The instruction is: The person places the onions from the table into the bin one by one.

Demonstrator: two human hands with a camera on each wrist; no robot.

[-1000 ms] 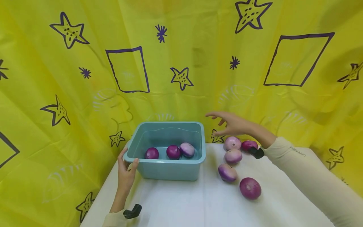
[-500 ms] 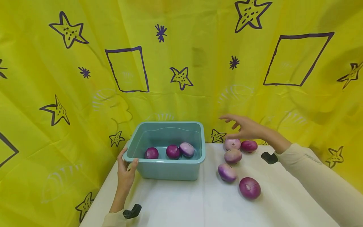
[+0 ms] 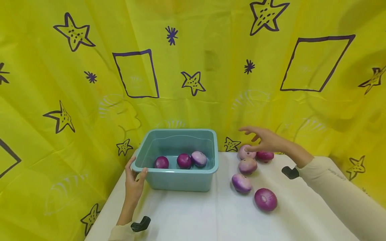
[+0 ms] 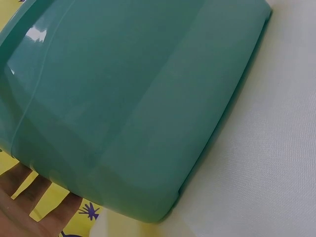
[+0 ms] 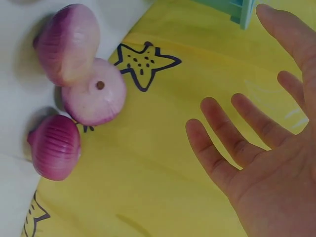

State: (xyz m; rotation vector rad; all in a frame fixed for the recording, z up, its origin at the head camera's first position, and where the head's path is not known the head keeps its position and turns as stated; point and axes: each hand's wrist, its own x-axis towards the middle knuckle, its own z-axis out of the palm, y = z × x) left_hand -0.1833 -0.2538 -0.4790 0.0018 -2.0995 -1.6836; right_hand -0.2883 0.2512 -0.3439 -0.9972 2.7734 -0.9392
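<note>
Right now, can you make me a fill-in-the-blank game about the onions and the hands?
1. Inside the tub lie ____ onions.
2. On the white table lie ____ loose onions.
3. While the left hand holds the tub, the right hand holds ____.
4. The curtain behind the tub is mostly ____.

Missing words: three; five; nothing; yellow.

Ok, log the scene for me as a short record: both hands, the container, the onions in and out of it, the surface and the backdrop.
Left hand: holds the near-left corner of the bin
Right hand: holds nothing, fingers apart, over the far end of the loose onions
Container: teal plastic bin, upright
Red onions in bin: three, two deep purple, one paler
Red onions outside: five, right of the bin, two deep purple, three paler
Surface: white cloth
Backdrop: yellow curtain with starfish drawings
</note>
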